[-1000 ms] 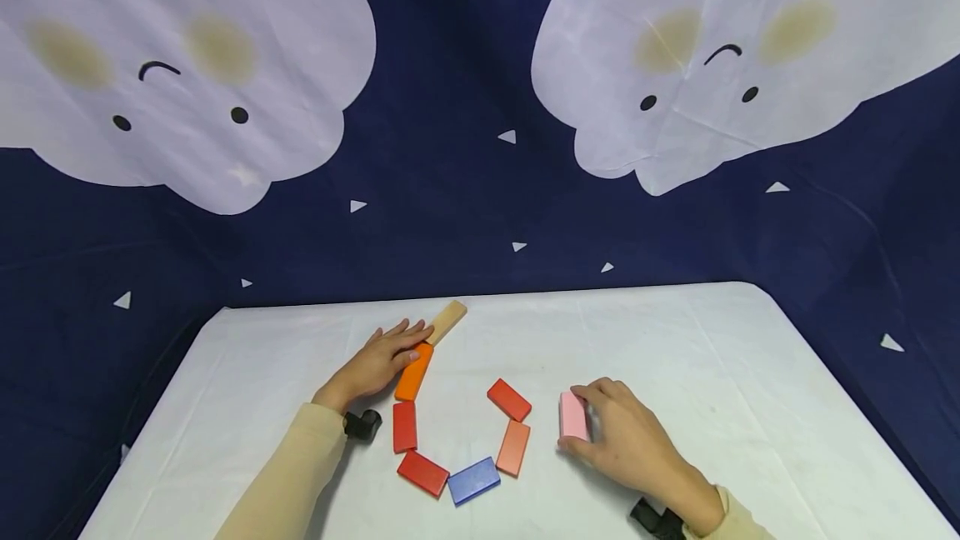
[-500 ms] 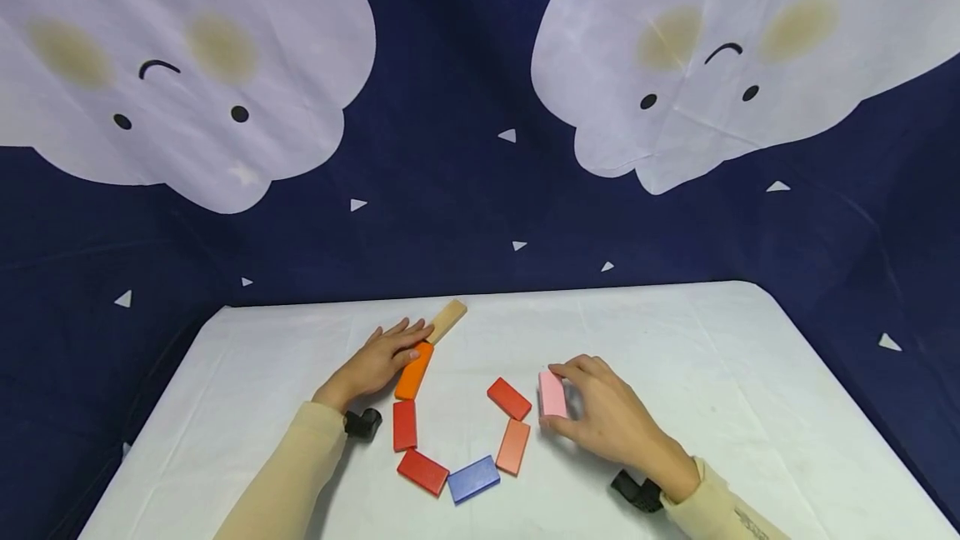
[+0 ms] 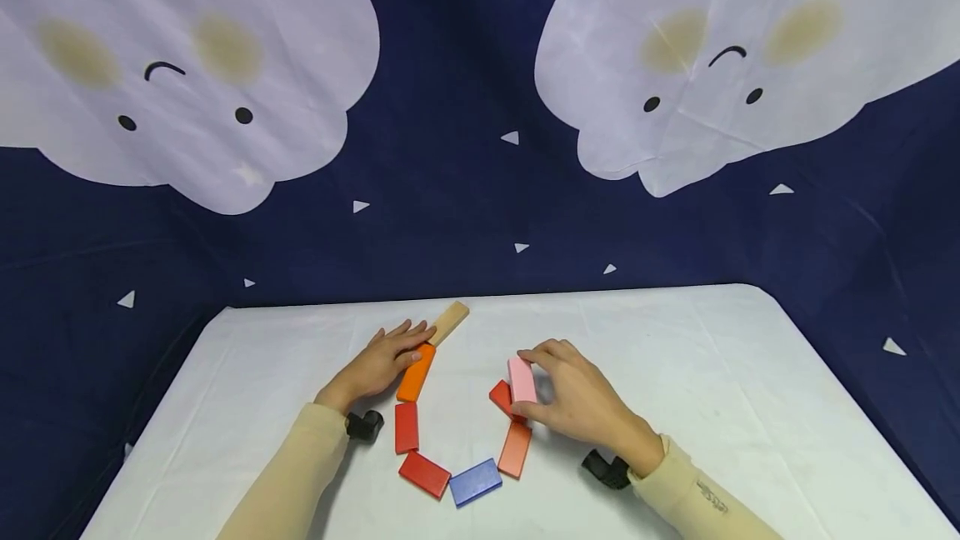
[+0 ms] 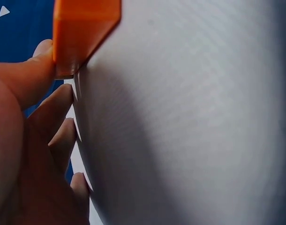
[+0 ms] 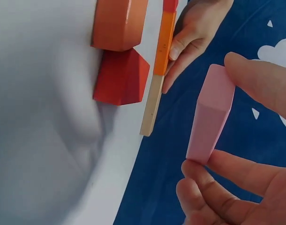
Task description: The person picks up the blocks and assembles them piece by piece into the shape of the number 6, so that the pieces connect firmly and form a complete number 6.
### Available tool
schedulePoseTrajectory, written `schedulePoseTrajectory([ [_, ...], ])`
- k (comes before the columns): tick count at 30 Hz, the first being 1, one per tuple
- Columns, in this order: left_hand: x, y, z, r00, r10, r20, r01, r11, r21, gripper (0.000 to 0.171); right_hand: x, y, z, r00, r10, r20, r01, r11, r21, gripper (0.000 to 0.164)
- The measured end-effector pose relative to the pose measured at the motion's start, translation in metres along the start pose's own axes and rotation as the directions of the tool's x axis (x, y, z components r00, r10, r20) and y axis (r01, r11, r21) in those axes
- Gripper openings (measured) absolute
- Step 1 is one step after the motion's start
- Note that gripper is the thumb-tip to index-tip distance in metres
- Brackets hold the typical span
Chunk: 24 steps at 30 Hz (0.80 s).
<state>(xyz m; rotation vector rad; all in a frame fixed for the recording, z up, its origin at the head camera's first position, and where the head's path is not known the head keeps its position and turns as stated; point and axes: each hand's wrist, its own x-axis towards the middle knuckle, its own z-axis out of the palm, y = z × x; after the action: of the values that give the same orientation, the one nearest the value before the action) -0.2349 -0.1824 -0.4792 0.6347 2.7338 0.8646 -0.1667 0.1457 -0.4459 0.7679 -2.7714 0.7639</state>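
Thumb and fingertips of my right hand (image 3: 581, 398) pinch a pink block (image 3: 522, 380) by its two ends. In the head view it partly covers a red block (image 3: 500, 395); the right wrist view shows the pink block (image 5: 211, 110) apart from the tabletop. My left hand (image 3: 375, 367) lies with extended fingers beside an orange block (image 3: 416, 375) and a bare wood block (image 3: 450, 322). Its thumb touches the orange block's side in the left wrist view, and its other fingertips reach toward the table.
The blocks form a curved line on the white table (image 3: 660, 340). Below the orange one come a red block (image 3: 406, 427), another red block (image 3: 424, 474), a blue block (image 3: 476, 482) and a salmon block (image 3: 514, 450). A navy cloth (image 3: 450, 148) with clouds hangs behind.
My right hand has carried the pink block leftward and a little farther back, from the right of the curve to over the upper right red block. The left hand stays put.
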Motion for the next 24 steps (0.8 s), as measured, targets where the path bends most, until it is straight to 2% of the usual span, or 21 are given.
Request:
schedulePoseTrajectory([
  [7,0.0,0.0,0.0,1.0,-0.013,0.001,0.013,1.0,0.0,0.048,0.016,-0.007,0.004,0.998,-0.031,0.057,0.031,1.0,0.005,0.068],
  [16,-0.001,0.002,0.001,1.0,-0.02,-0.002,0.02,1.0,-0.001,0.048,0.032,-0.009,0.012,0.981,-0.153,0.116,0.155,0.988,-0.009,0.066],
  [24,0.0,0.002,0.0,0.999,-0.035,0.006,0.035,0.999,0.008,0.048,0.046,-0.015,0.017,0.966,-0.159,0.202,0.166,0.986,-0.018,0.067],
])
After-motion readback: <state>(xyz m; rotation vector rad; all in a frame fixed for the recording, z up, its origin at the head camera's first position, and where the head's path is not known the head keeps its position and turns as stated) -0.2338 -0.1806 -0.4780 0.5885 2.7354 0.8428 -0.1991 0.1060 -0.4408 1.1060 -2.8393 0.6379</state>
